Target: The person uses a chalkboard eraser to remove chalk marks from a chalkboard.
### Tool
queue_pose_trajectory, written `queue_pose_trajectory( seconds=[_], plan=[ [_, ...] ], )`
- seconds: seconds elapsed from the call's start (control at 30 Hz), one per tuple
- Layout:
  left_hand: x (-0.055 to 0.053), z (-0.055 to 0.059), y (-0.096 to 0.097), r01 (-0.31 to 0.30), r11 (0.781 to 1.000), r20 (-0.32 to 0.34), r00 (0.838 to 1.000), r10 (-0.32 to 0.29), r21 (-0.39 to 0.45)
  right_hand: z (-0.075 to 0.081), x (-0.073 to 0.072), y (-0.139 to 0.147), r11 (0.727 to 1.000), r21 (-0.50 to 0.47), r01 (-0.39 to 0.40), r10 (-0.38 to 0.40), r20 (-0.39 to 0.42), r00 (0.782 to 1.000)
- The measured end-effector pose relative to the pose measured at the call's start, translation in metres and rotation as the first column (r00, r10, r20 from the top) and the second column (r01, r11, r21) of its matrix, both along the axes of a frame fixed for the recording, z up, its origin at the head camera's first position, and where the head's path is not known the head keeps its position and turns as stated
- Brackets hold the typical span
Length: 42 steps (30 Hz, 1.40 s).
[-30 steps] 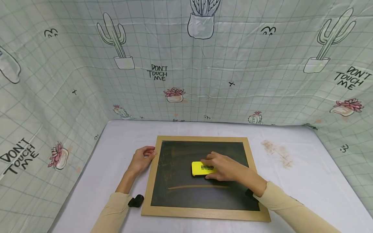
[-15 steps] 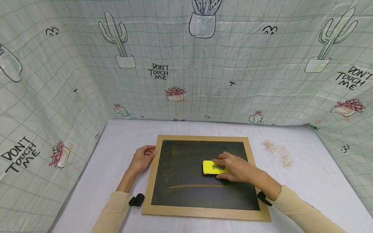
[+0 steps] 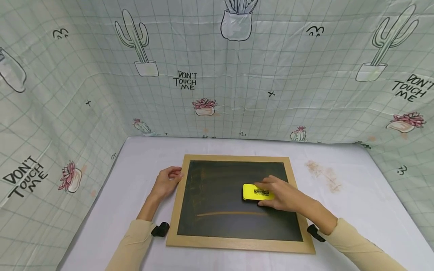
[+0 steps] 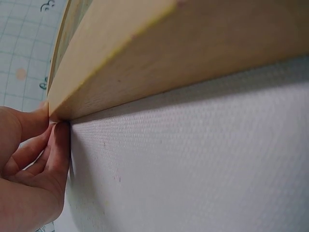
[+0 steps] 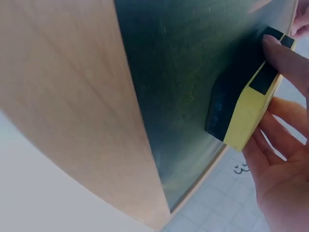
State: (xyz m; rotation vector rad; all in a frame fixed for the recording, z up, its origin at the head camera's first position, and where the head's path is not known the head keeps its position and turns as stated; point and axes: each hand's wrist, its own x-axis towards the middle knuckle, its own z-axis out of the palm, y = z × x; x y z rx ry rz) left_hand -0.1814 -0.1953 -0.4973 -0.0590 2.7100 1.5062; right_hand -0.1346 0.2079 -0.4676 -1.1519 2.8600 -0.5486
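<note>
A chalkboard (image 3: 223, 229) with a light wooden frame lies on the table. My right hand (image 3: 283, 194) grips a yellow-topped board eraser (image 3: 252, 192) from its right end, thumb on one long side and fingers on the other. In the right wrist view, the eraser's dark felt side (image 5: 222, 108) faces the dark board surface, close against it. An orange-brown chalk line (image 3: 230, 213) runs across the lower part of the board, with faint smears (image 3: 198, 180) at its left. My left hand (image 3: 167, 182) pinches the left edge of the frame (image 4: 111, 63), thumb at the wood and fingers low beside it.
A white cloth (image 3: 142, 150) covers the table under the board. A brownish dusty smudge (image 3: 323, 175) marks it right of the board. Behind hangs a grid-patterned curtain (image 3: 237, 71) with cactus drawings. Dark wrist cameras (image 3: 160, 229) sit at both sleeves.
My right hand has slid the eraser rightward across the board, from near its middle toward the right side. The left hand stays at the frame's left edge.
</note>
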Motion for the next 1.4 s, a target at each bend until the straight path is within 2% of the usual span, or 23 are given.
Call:
queue_pose_trajectory(
  seconds=[0.33,0.8,1.07,1.4],
  plan=[
    [-0.001,0.000,0.001,0.007,1.000,0.001,1.000,-0.007,0.002,-0.005,0.008,0.018,0.998,-0.061,0.021,-0.021,-0.004,1.000],
    [0.001,0.001,-0.001,0.014,1.000,0.001,1.000,-0.014,-0.013,0.004,0.039,0.039,0.998,-0.043,0.055,-0.055,0.002,0.998],
    [0.000,-0.001,0.000,0.015,1.000,-0.004,1.000,-0.015,-0.007,0.002,0.055,0.050,0.994,-0.044,0.101,-0.100,0.036,0.994],
    [0.000,-0.001,0.001,0.008,1.000,0.003,1.000,-0.008,-0.018,-0.007,0.066,0.048,0.994,-0.098,0.052,-0.051,0.007,0.999]
  ],
)
